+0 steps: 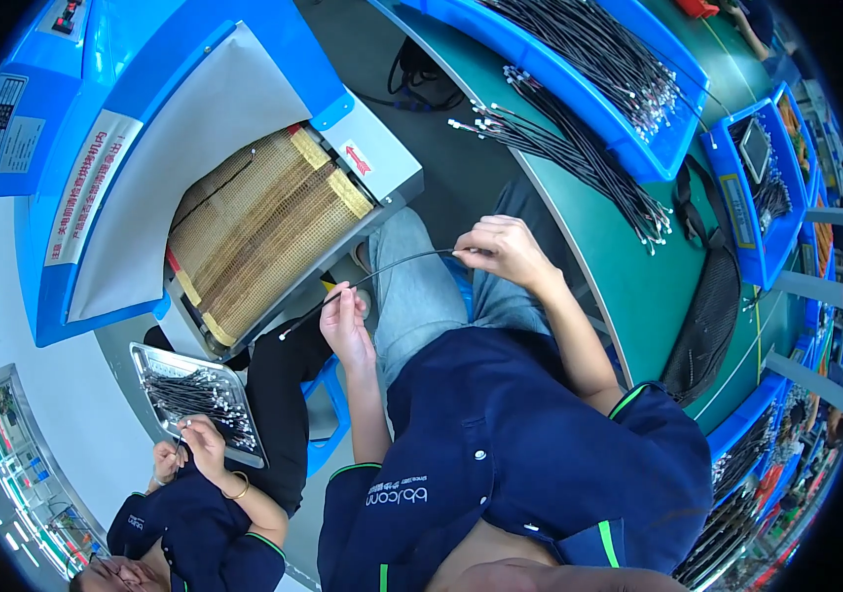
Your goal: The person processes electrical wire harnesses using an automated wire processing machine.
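Note:
A thin black cable [397, 264] bows gently upward between my two hands, over my knees. My left hand [347, 324] pinches it near one end. That end sticks out past the fingers and carries a small white connector [283, 336]. Farther to the right, my right hand [508, 249] is closed on the cable's other end, with the tip hidden in its fingers. Ahead of my left hand lies the brown mesh conveyor belt [263, 237] of a blue machine [165, 109]. Another dark cable [212, 189] rests on that belt.
Bundles of black cables [579, 148] lie on the green table [579, 212] beside a large blue bin [663, 163] of cables. A black strap-like bag [707, 316] sits near the table's edge. At lower left, a co-worker's hands [199, 449] hold a cable by a metal tray [263, 444].

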Available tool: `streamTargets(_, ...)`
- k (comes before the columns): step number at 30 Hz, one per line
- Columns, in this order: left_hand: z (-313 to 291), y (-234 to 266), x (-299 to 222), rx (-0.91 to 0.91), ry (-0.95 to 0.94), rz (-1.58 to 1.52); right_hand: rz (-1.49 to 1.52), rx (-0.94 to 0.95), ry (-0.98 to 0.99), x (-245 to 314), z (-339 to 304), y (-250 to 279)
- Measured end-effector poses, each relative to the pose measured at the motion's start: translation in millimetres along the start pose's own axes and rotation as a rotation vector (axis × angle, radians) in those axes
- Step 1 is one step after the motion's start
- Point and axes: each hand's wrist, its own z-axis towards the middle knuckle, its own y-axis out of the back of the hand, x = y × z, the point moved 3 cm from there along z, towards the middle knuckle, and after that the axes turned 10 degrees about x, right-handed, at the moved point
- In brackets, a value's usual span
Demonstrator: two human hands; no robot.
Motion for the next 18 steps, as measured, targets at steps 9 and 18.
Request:
streamTargets(9,-4.9,-0.5,0.0,-0.007,0.005,0.005,-0.012,-0.009,-0.004,4.2,-5.0,3.2)
streamTargets(18,-4.0,3.7,-7.5,-0.016,0.0,0.011,-0.027,0.019,-0.137,5.0,-9.8,8.2)
